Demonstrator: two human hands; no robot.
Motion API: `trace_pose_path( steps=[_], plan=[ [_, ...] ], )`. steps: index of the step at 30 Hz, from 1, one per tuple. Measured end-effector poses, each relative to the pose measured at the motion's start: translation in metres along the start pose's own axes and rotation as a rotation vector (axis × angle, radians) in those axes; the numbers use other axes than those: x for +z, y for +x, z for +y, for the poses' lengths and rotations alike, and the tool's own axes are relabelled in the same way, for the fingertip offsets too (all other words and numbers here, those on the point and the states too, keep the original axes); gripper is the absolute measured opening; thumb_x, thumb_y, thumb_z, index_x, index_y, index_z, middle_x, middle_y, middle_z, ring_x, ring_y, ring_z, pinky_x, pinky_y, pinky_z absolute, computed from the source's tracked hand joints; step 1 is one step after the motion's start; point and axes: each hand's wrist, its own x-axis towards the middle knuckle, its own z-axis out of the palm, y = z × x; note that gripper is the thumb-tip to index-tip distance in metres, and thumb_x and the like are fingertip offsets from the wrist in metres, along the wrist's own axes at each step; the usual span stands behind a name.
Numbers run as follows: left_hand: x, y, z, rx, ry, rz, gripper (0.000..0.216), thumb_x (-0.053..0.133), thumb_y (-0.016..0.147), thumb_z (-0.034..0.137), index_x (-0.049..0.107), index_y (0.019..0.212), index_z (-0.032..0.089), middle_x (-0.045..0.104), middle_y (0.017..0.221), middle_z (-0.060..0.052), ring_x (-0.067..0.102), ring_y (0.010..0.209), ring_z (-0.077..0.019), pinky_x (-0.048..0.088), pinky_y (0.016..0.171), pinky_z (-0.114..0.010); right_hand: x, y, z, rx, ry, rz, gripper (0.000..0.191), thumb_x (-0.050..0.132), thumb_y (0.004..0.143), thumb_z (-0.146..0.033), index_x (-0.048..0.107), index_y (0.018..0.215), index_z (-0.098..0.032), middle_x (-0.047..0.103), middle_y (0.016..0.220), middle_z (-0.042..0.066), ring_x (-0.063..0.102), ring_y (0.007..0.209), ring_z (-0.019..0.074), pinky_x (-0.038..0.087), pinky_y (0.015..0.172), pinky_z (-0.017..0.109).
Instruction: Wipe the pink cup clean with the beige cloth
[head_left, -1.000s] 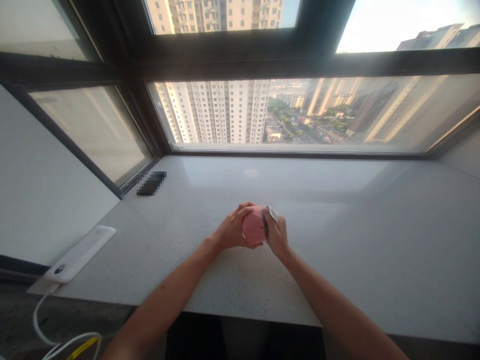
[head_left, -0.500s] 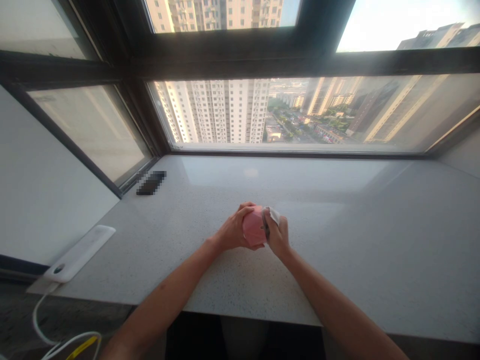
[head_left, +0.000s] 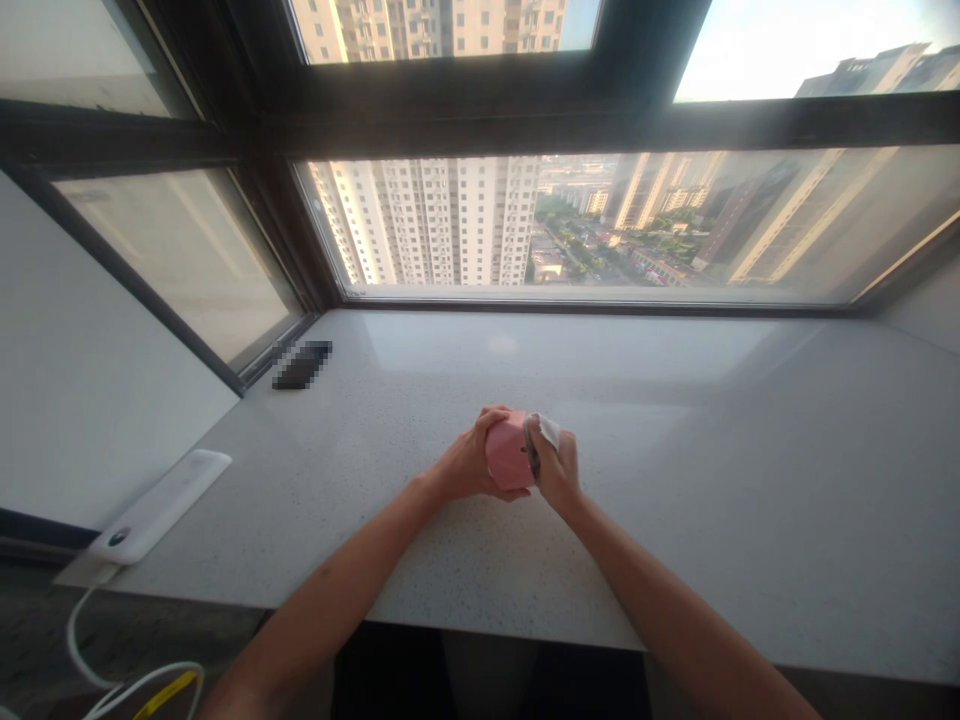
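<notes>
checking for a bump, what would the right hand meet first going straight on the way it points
Most likely the pink object: the right hand, holding a white cloth-like piece, seems against its grey end, though exact contact is hard to judge.

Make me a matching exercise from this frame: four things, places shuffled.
Things
1. pink faceted object
2. thin white tissue-like piece
3. long white rectangular device
4. small dark pixelated object

Places
A. beside the dark window frame
B. in the right hand
C. at the pale speckled counter's near-left corner
D. in the left hand

Pairs: 1-D, 2-B, 3-C, 4-A
</notes>
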Motion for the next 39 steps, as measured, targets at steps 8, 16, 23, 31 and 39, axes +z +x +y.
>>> trace_pose_path(
  steps=[8, 16, 23, 31, 39],
  plan=[
    [0.0001, -0.0006, 0.0001, -0.082, -0.027, -0.037, 0.132, 0.105, 0.054, 0.045, 0.020, 0.154, 0.030, 0.046, 0.151, -0.022, 0.065, 0.132, -0.0400, 0.061, 0.102, -0.053, -0.0006, 0.0014, 0.0023, -0.031, -0.014, -0.015, 0.065, 0.055, 0.099, -0.075, 0.043, 0.062, -0.022, 0.038, 0.058, -0.003, 0.034, 0.056, 0.0112, 0.028, 0.051, 0.026],
    [-0.0006, -0.0003, 0.0026, -0.205, -0.060, -0.074, 0.136, 0.105, 0.049, 0.046, 0.023, 0.156, 0.028, 0.048, 0.152, -0.021, 0.064, 0.134, -0.0404, 0.058, 0.107, -0.054, -0.0012, 0.0022, 0.0067, -0.061, -0.014, -0.019, 0.063, 0.055, 0.101, -0.071, 0.044, 0.064, -0.022, 0.040, 0.059, -0.003, 0.035, 0.056, 0.0105, 0.029, 0.050, 0.025],
    [-0.0032, -0.0009, 0.0063, -0.245, -0.056, -0.084, 0.133, 0.104, 0.051, 0.049, 0.026, 0.155, 0.027, 0.052, 0.150, -0.021, 0.069, 0.124, -0.0379, 0.059, 0.100, -0.050, -0.0019, 0.0025, 0.0074, -0.058, -0.015, -0.025, 0.062, 0.055, 0.101, -0.071, 0.047, 0.064, -0.021, 0.041, 0.059, -0.003, 0.036, 0.056, 0.0109, 0.030, 0.050, 0.025],
    [-0.0056, -0.0007, 0.0094, -0.303, -0.062, -0.111, 0.131, 0.104, 0.052, 0.053, 0.027, 0.154, 0.025, 0.059, 0.143, -0.020, 0.072, 0.115, -0.0366, 0.059, 0.094, -0.047, -0.0024, 0.0023, 0.0074, -0.068, -0.008, -0.033, 0.061, 0.056, 0.101, -0.069, 0.049, 0.066, -0.021, 0.042, 0.060, -0.003, 0.038, 0.057, 0.0114, 0.031, 0.051, 0.026],
    [-0.0043, -0.0020, 0.0062, -0.335, -0.097, -0.125, 0.134, 0.105, 0.049, 0.050, 0.025, 0.155, 0.024, 0.064, 0.136, -0.016, 0.073, 0.112, -0.0353, 0.059, 0.093, -0.047, -0.0028, 0.0020, 0.0058, -0.068, -0.022, -0.031, 0.061, 0.055, 0.101, -0.070, 0.049, 0.065, -0.021, 0.040, 0.059, -0.003, 0.036, 0.056, 0.0113, 0.031, 0.051, 0.026]
  ],
)
